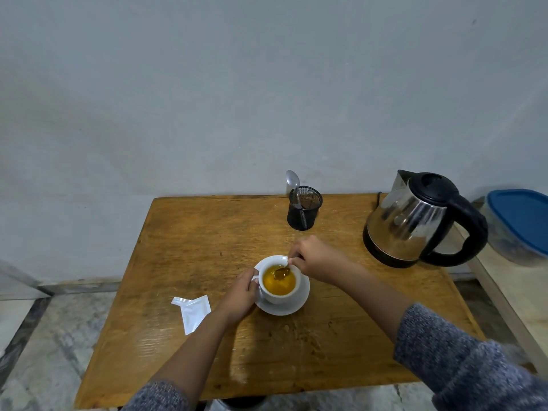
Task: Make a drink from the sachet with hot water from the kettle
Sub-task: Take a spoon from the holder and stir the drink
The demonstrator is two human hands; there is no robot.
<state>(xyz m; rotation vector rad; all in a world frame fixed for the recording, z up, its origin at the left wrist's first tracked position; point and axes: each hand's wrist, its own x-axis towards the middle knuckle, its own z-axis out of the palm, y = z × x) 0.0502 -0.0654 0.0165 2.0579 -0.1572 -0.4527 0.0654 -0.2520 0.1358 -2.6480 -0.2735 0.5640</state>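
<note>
A white cup (pixel 271 295) full of orange-yellow drink stands on a white saucer (pixel 292 307) in the middle of the wooden table (pixel 184 250). My left hand (pixel 240 295) grips the cup's handle on its left side. My right hand (pixel 314 258) pinches a small spoon (pixel 281 272) whose bowl dips into the drink. A torn-open white sachet (pixel 194 311) lies flat to the left of the cup. The steel kettle (pixel 415 221) with a black handle and lid stands at the back right.
A black mesh holder (pixel 304 213) with a second spoon (pixel 293 180) sits at the table's back edge by the grey wall. A blue-lidded plastic container (pixel 522 223) rests on a lower surface to the right. Tiled floor lies to the left.
</note>
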